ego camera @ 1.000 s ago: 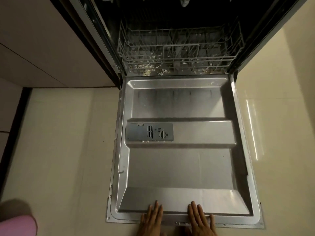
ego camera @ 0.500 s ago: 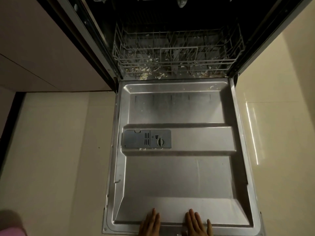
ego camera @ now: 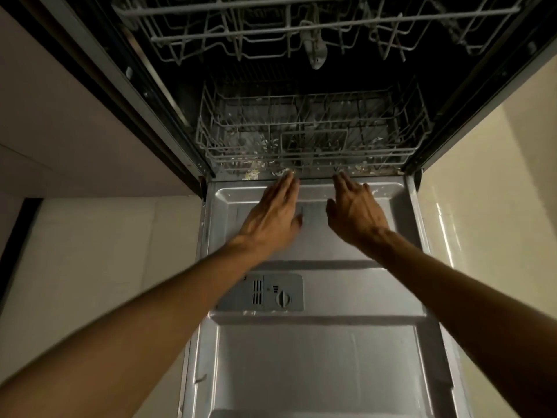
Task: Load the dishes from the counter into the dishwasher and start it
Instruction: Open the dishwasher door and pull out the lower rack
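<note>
Head view: dishwasher door point(ego camera: 316, 357) lay fully down, flat — stamped stainless liner, ribbed in steps, with a grey plastic detergent dispenser point(ego camera: 260, 293) and its round knob set in the middle band. Lower rack point(ego camera: 310, 137) sat pushed inside the tub: white coated wire, rectangular, holding no dishes, only pale food scraps caught along its front wires and on the sill below. Upper rack point(ego camera: 301, 28) above it, same wire, also without dishes; a grey spray arm point(ego camera: 315, 51) hung under it. No dishes or counter in view.

Left hand point(ego camera: 272, 214) reached over the door's inner end, fingers straight and close together, fingertips at the lower rack's front edge — contact could not be told. Right hand point(ego camera: 355, 211) was beside it, fingers slightly spread and lightly bent, tips near the same edge, gripping nothing. Pale glossy floor tiles point(ego camera: 90, 267) flanked the door.
</note>
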Available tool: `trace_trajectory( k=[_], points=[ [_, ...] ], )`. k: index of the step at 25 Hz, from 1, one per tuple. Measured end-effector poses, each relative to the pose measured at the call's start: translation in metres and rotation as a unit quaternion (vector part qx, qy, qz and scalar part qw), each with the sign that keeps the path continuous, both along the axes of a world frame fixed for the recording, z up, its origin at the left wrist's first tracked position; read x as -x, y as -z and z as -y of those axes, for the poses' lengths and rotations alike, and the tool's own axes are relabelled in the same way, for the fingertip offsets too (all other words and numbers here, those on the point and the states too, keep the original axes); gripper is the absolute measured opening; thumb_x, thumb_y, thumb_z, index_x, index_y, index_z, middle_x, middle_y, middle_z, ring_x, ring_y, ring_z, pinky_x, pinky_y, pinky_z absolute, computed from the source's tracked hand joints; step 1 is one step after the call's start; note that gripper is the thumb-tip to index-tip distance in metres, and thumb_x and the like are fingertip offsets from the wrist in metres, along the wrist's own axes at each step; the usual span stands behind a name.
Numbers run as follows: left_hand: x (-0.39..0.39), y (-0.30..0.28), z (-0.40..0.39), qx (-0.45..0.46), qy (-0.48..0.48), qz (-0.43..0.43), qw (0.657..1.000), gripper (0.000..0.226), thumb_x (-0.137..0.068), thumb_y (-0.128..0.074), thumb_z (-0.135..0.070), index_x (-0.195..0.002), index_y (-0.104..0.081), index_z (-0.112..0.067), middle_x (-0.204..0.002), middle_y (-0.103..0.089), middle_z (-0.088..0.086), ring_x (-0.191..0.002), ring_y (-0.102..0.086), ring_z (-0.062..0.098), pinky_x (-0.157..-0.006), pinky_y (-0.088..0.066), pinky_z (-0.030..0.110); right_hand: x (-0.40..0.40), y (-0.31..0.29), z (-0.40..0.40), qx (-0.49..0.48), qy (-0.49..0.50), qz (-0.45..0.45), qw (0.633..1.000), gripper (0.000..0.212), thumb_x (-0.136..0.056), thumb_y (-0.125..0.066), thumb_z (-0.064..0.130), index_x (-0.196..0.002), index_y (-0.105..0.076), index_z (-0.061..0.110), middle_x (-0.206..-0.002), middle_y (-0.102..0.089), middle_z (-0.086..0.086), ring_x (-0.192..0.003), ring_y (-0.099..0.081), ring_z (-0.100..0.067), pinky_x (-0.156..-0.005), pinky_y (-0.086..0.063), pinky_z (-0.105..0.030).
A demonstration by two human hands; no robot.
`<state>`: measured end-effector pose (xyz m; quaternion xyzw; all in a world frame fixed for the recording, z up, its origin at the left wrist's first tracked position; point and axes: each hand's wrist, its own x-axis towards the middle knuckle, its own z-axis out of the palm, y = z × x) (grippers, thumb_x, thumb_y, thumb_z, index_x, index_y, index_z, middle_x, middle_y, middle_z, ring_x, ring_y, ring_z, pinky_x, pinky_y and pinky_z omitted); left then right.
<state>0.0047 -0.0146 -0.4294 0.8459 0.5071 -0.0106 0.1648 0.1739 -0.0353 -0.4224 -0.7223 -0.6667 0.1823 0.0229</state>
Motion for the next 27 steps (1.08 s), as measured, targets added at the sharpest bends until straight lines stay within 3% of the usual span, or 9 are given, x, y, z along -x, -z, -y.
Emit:
trace_trajectory(
  k=[4,8,11,16,20,23,27],
  points=[
    [-0.024,-0.013,-0.066,-0.062,0.006,-0.001,0.998,0.083,-0.098,-0.051,-0.031,-0.154,0.005,-0.004,-0.162,0.013,0.013,-0.15,0.007,0.024,-0.122,0.0,0.032,-0.007,-0.019,-0.058,-0.032,-0.029,0.046,0.998,0.07,-0.099,-0.041,0.021,-0.155,0.0,0.007,-0.163,0.003,-0.013,-0.151,0.001,-0.026,-0.123,-0.002,-0.045],
    [-0.038,-0.02,-0.097,-0.04,-0.004,-0.047,0.998,0.085,-0.096,-0.056,-0.031,-0.153,-0.001,-0.001,-0.163,0.001,0.016,-0.15,0.002,0.029,-0.123,-0.002,0.037,-0.013,-0.022,-0.091,0.018,-0.025,0.07,0.997,0.077,-0.098,-0.043,0.02,-0.155,0.007,0.011,-0.163,0.01,-0.01,-0.15,0.009,-0.025,-0.122,0.003,-0.047],
    [-0.044,-0.017,-0.095,-0.022,-0.031,-0.025,0.999,0.086,-0.093,-0.061,-0.03,-0.154,-0.007,-0.002,-0.16,-0.014,0.016,-0.148,-0.011,0.031,-0.121,-0.013,0.037,-0.016,-0.017,-0.094,0.045,-0.021,0.066,0.997,0.079,-0.097,-0.047,0.021,-0.155,0.005,0.012,-0.164,0.006,-0.009,-0.151,0.005,-0.025,-0.122,0.001,-0.047],
    [-0.042,-0.015,-0.064,-0.023,-0.057,-0.004,0.998,0.083,-0.092,-0.063,-0.029,-0.154,-0.012,-0.005,-0.157,-0.019,0.012,-0.142,-0.025,0.032,-0.115,-0.029,0.037,-0.015,-0.015,-0.067,0.01,-0.021,0.039,0.999,0.076,-0.095,-0.049,0.019,-0.156,-0.004,0.012,-0.162,-0.012,-0.01,-0.148,-0.014,-0.029,-0.122,-0.011,-0.047],
    [-0.035,-0.017,-0.029,-0.001,-0.058,0.003,0.998,0.083,-0.093,-0.061,-0.028,-0.154,-0.009,-0.006,-0.159,-0.015,0.01,-0.146,-0.018,0.029,-0.118,-0.026,0.036,-0.011,-0.022,-0.031,0.05,-0.034,0.037,0.997,0.076,-0.097,-0.047,0.018,-0.156,0.001,0.013,-0.163,-0.003,-0.009,-0.15,-0.006,-0.027,-0.122,-0.007,-0.047],
    [-0.033,-0.024,-0.008,0.014,-0.067,0.003,0.998,0.079,-0.093,-0.06,-0.03,-0.154,-0.014,-0.006,-0.155,-0.024,0.01,-0.14,-0.027,0.028,-0.112,-0.033,0.035,-0.009,-0.032,-0.01,0.054,-0.043,0.034,0.997,0.074,-0.096,-0.048,0.018,-0.156,-0.005,0.01,-0.162,-0.012,-0.011,-0.148,-0.014,-0.028,-0.122,-0.01,-0.048],
    [-0.025,-0.035,0.029,0.037,-0.066,0.001,0.997,0.078,-0.094,-0.058,-0.028,-0.154,-0.014,-0.006,-0.156,-0.024,0.01,-0.142,-0.023,0.029,-0.115,-0.027,0.034,-0.002,-0.043,0.025,0.083,-0.048,0.029,0.995,0.072,-0.096,-0.046,0.016,-0.156,-0.006,0.009,-0.162,-0.014,-0.011,-0.149,-0.014,-0.027,-0.122,-0.008,-0.047]
  ],
)
